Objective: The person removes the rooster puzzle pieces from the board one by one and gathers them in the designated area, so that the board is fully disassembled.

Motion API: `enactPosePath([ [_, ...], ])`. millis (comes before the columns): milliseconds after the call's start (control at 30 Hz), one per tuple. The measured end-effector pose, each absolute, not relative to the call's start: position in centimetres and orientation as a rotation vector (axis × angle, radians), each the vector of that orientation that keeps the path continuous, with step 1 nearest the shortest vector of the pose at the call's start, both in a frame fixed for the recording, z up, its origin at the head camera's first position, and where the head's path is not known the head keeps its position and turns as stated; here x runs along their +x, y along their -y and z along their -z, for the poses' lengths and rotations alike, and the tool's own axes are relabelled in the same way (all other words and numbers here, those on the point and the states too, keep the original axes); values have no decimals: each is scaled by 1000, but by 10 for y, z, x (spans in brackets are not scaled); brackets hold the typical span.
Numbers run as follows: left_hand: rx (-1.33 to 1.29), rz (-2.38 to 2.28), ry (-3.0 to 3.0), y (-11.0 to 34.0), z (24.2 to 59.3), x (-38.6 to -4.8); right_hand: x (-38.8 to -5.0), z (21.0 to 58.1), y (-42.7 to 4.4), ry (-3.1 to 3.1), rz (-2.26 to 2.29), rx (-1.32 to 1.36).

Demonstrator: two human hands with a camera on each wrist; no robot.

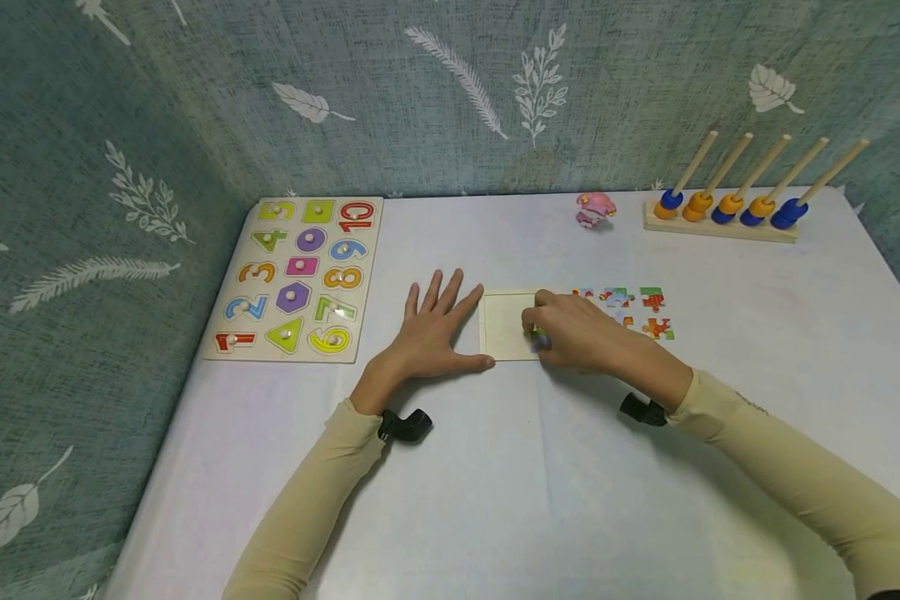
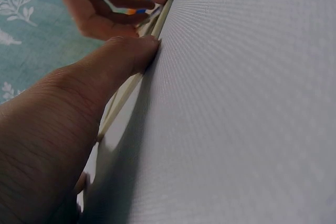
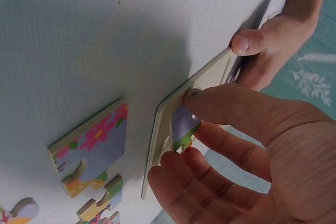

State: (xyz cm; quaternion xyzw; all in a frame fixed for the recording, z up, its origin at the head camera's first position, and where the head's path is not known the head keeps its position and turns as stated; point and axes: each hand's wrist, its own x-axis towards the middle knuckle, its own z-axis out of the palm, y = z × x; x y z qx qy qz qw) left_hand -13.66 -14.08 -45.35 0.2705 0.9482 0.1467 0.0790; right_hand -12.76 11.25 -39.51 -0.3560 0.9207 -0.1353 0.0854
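Observation:
A shallow wooden puzzle tray (image 1: 506,325) lies mid-table, its bare base showing on the left. My left hand (image 1: 427,343) rests along the tray's left side with fingers spread and straight. Its thumb (image 2: 137,51) touches the tray's near edge in the left wrist view. Over the right part of the tray, my right hand (image 1: 579,332) pinches a purple-and-green jigsaw piece (image 3: 185,124) between thumb and fingers. The piece is tilted inside the tray rim in the right wrist view. Loose jigsaw pieces (image 1: 652,298) lie right of the tray, partly hidden by my right hand.
On the left lies a number-and-shape peg board (image 1: 300,267). A pink figurine (image 1: 595,208) stands at the back. Behind on the right is a wooden rack (image 1: 720,225) with upright pegs and blue and orange beads. A patterned green cloth (image 1: 435,108) backs the table.

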Motion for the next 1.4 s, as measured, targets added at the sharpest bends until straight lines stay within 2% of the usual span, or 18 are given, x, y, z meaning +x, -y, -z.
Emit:
enactPosePath([
  [567, 803, -433, -2833, 141, 452, -136, -124, 395, -116, -2745, 464, -1100],
  [1400, 798, -439, -2837, 140, 452, -137, -111, 377, -171, -2823, 453, -1007],
])
